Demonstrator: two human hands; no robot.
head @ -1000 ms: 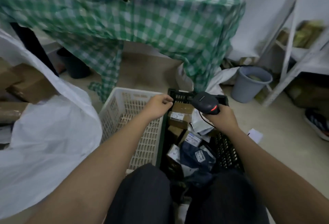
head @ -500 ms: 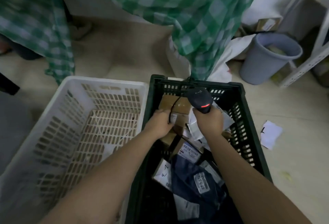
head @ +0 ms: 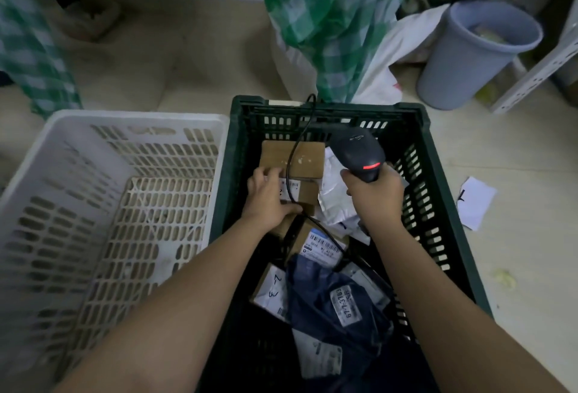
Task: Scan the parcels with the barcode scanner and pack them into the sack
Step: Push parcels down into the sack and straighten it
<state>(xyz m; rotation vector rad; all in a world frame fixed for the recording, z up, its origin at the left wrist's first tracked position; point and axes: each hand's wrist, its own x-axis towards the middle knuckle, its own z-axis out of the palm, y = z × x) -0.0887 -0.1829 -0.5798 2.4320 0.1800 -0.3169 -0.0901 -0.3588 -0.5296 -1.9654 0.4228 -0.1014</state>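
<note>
A dark green crate (head: 438, 192) on the floor holds several parcels: brown cardboard boxes, white mailers and a dark blue bag (head: 331, 308) with a white label. My left hand (head: 269, 195) grips a small labelled cardboard box (head: 301, 194) near the crate's far end, thumb under its near edge. Behind it lies a larger plain cardboard box (head: 294, 155). My right hand (head: 375, 198) holds the black barcode scanner (head: 359, 155) by its handle above the white mailers (head: 336, 202), red light showing. The scanner's black cable (head: 294, 161) runs across the boxes. No sack is in view.
A white slatted basket (head: 131, 130) stands just left of the crate. A green checked cloth (head: 331, 17) hangs down behind. A grey bin (head: 469, 58) stands at the right rear, with a metal rack leg (head: 538, 70) beside it. A paper slip (head: 475, 202) lies on the floor.
The view has tilted down onto the crate and the white sack at the left has left the frame. My left hand went down into the crate and took hold of the small box.
</note>
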